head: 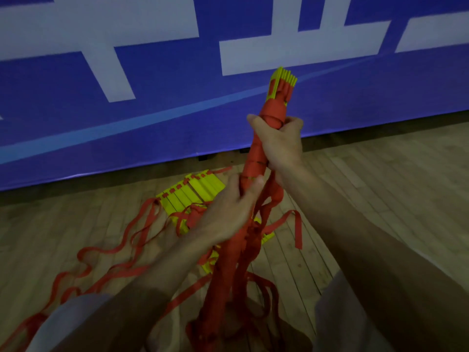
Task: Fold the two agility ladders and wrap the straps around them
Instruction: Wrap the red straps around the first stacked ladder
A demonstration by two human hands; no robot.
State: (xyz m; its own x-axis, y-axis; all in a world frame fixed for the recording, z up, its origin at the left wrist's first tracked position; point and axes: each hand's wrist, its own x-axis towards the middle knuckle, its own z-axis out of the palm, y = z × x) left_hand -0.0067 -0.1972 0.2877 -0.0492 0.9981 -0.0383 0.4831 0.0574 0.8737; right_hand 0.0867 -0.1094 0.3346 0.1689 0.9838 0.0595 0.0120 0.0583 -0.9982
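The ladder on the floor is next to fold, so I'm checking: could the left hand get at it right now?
Probably not yet: the left hand grips the wrapped bundle, as does the right hand. The floor ladder lies exposed below; the way looks free once it lets go.

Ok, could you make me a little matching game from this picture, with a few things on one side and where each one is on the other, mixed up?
Things
1. wrapped ladder
2. second ladder
3. right hand
4. left hand

Places
A. lying on the wooden floor near the blue banner
B. gripping high up, just below the yellow rung ends
C. held up in the air, tilted, wound in red strap
D. holding lower down, where the loose red straps hang

Pairs: 1-C, 2-A, 3-B, 4-D
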